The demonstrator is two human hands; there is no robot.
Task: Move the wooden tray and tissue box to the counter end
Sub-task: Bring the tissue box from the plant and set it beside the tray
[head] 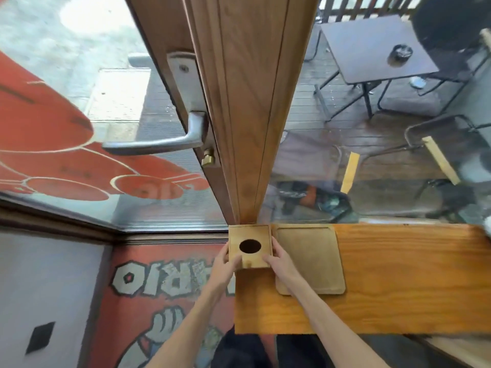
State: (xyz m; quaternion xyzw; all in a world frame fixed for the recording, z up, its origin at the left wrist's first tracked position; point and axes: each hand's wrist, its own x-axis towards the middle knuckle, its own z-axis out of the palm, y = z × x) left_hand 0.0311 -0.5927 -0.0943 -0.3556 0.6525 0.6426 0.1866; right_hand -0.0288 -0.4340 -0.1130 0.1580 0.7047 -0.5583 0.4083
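Observation:
A square wooden tissue box (pixel 251 236) with a dark oval hole in its top stands at the far left corner of the orange wooden counter (pixel 398 274), against the wooden door post. My left hand (pixel 223 264) grips its left side and my right hand (pixel 277 257) grips its right side, thumbs on the near top edge. The flat wooden tray (pixel 309 257) lies on the counter just right of the box, close beside it and partly behind my right wrist.
A wooden door post (pixel 247 102) rises behind the box, with a metal lever handle (pixel 159 143) to its left. Glass panes show an outdoor table (pixel 372 46) and chairs. The counter's left edge drops to a floor mat (pixel 164 288).

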